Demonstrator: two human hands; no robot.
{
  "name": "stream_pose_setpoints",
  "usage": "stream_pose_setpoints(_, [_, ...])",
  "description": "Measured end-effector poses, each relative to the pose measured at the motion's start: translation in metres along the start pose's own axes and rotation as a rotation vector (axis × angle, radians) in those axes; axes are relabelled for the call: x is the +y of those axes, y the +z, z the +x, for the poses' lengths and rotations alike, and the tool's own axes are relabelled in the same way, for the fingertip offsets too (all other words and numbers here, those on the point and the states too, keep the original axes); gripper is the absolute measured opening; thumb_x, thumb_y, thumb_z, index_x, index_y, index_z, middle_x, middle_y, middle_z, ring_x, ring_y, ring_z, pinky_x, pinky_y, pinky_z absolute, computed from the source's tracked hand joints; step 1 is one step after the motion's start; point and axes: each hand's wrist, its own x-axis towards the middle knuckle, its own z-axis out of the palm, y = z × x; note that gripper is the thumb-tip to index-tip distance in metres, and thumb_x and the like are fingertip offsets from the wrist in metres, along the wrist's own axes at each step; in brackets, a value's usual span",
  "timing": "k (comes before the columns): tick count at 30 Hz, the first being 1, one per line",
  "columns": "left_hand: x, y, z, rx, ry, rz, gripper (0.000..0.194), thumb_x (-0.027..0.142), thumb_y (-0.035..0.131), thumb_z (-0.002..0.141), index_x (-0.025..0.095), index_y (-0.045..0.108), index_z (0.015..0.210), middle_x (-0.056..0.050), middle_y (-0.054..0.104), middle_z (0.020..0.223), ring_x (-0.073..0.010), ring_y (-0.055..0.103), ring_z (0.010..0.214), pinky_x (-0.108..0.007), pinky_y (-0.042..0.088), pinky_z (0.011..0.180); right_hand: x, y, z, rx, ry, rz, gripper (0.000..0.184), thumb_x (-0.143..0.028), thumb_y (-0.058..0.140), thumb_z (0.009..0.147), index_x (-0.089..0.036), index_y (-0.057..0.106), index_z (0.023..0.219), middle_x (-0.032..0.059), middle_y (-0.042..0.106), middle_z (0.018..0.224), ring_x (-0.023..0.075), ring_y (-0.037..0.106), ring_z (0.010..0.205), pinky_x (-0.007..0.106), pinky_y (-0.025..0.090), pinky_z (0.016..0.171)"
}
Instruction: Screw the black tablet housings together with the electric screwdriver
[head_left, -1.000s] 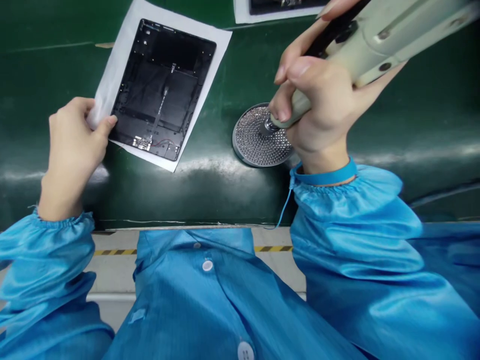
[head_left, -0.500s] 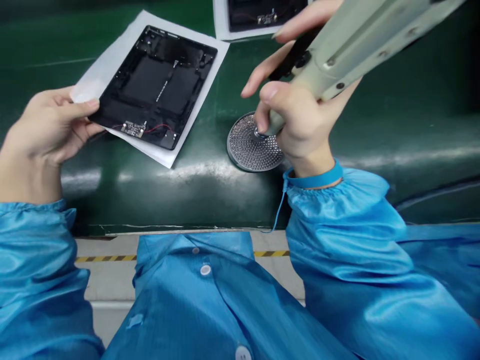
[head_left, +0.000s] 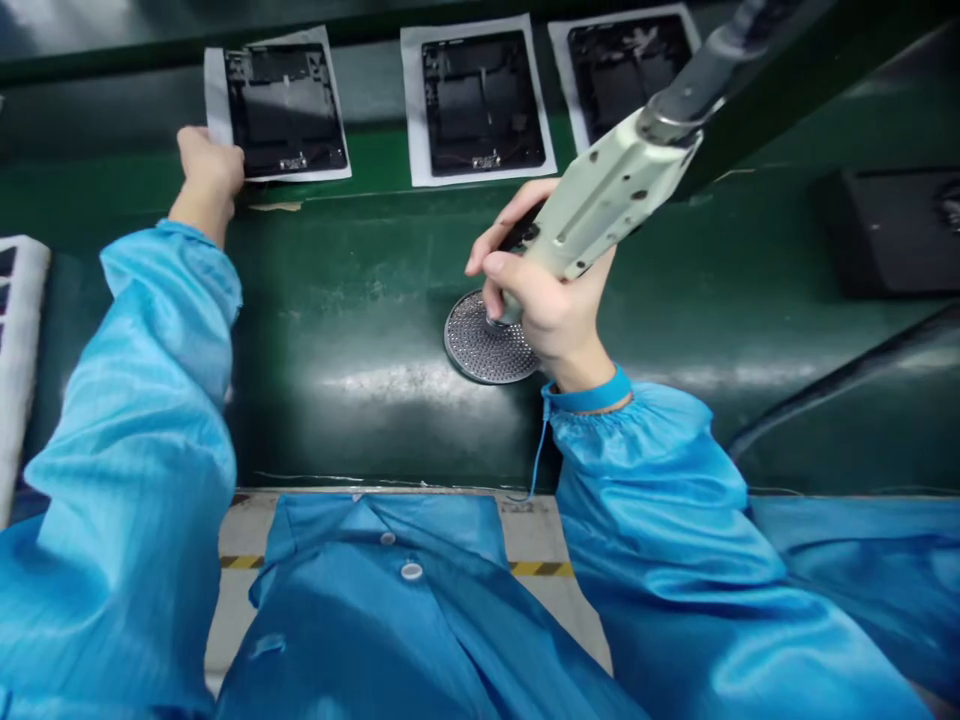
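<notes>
My left hand (head_left: 207,168) reaches far out and grips the lower left corner of a white sheet (head_left: 215,100) that carries a black tablet back cover (head_left: 283,108). My right hand (head_left: 546,300) is wrapped round the grip of a pale electric screwdriver (head_left: 607,195). Its tip rests on a round perforated metal screw dish (head_left: 472,345) on the green belt (head_left: 352,330).
Two more black covers on white sheets, one in the middle (head_left: 481,100) and one to its right (head_left: 626,65), lie in a row at the far side. A white tray edge (head_left: 19,330) shows at the left. A dark box (head_left: 896,230) sits at the right.
My left hand has carried the sheet with the black cover from close by me out to the far side of the belt. The screwdriver stays on the screw dish.
</notes>
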Motion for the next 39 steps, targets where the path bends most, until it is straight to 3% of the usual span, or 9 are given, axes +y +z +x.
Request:
stream_pose_setpoints(3, [0.039,0.01,0.012,0.025,-0.086,0.096,0.058,0.024,0.077,0.11,0.014,0.033,0.146,0.003,0.05,0.148,-0.0106,0.034,0.125,-0.042,0.032,0.128,0.0,0.0,0.001,-0.013,-0.017,0.015,0.036,-0.043,0.088,0.089,-0.028,0.062,0.108,-0.0056,0.071,0.083,0.0045,0.048,0.045,0.021,0.04,0.039])
stream_pose_setpoints(5, [0.079,0.022,0.014,-0.041,-0.038,0.133,0.058,0.017,0.079,0.108,0.01,0.035,0.145,0.002,0.048,0.157,-0.0091,0.028,0.127,-0.041,0.022,0.134,0.001,0.001,0.0,-0.017,-0.016,0.008,0.034,-0.041,0.086,0.09,-0.027,0.062,0.109,-0.0057,0.071,0.083,0.0046,0.048,0.045,0.021,0.04,0.039])
stream_pose_setpoints(9, [0.169,0.051,0.005,-0.367,0.331,0.138,0.044,0.033,0.081,0.108,0.017,0.059,0.143,0.006,0.066,0.152,-0.0053,0.05,0.132,-0.027,0.038,0.128,0.0,0.002,-0.001,-0.003,-0.009,-0.007,0.032,-0.038,0.084,0.092,-0.026,0.061,0.11,-0.0057,0.071,0.083,0.0043,0.047,0.045,0.021,0.043,0.04])
stream_pose_setpoints(14, [0.232,0.067,-0.007,-0.483,0.428,0.231,0.022,0.023,0.074,0.109,0.015,0.075,0.129,-0.009,0.075,0.134,-0.0265,0.071,0.129,-0.053,0.056,0.118,0.001,0.001,-0.001,-0.002,-0.007,-0.027,0.033,-0.043,0.084,0.094,-0.029,0.059,0.111,-0.0046,0.068,0.085,0.0049,0.05,0.051,0.02,0.043,0.042])
stream_pose_setpoints(19, [0.24,0.045,-0.016,-0.447,0.397,0.275,0.021,0.013,0.066,0.11,0.014,0.073,0.13,-0.01,0.074,0.133,-0.023,0.07,0.12,-0.047,0.058,0.11,0.004,-0.002,-0.001,-0.023,-0.004,-0.05,0.034,-0.046,0.082,0.094,-0.031,0.058,0.112,-0.0047,0.067,0.084,0.005,0.047,0.047,0.023,0.042,0.04])
stream_pose_setpoints(22, [0.234,0.017,-0.021,-0.418,0.417,0.252,0.031,0.003,0.058,0.108,0.015,0.071,0.133,-0.008,0.075,0.134,-0.0194,0.066,0.115,-0.04,0.054,0.108,0.006,-0.001,-0.001,-0.001,-0.006,-0.05,0.034,-0.046,0.083,0.093,-0.031,0.059,0.112,-0.0054,0.069,0.083,0.0059,0.046,0.045,0.025,0.041,0.04])
stream_pose_setpoints(26, [0.212,-0.028,-0.039,-0.452,0.46,0.228,0.024,0.008,0.065,0.104,0.014,0.074,0.125,-0.006,0.078,0.122,-0.0187,0.063,0.105,-0.038,0.054,0.108,0.008,0.002,0.0,0.025,-0.033,-0.028,0.036,-0.047,0.085,0.089,-0.031,0.061,0.11,-0.007,0.068,0.081,0.0066,0.044,0.043,0.025,0.037,0.038])
stream_pose_setpoints(33, [0.178,-0.097,-0.143,-0.496,0.576,-0.106,0.022,0.033,0.064,0.104,0.026,0.079,0.118,-0.008,0.081,0.121,-0.0282,0.076,0.104,-0.046,0.062,0.09,0.007,-0.001,0.001,0.065,0.018,-0.073,0.044,-0.055,0.088,0.083,-0.032,0.059,0.107,-0.0037,0.068,0.079,0.0109,0.047,0.049,0.028,0.036,0.037])
stream_pose_setpoints(39, [0.183,-0.116,-0.232,-0.482,0.644,-0.11,0.029,0.027,0.05,0.115,0.022,0.078,0.121,-0.012,0.081,0.124,-0.0263,0.08,0.109,-0.039,0.065,0.091,0.01,-0.009,0.0,0.094,0.055,-0.158,0.047,-0.057,0.087,0.081,-0.038,0.057,0.111,-0.003,0.069,0.084,0.0131,0.04,0.053,0.035,0.039,0.045])
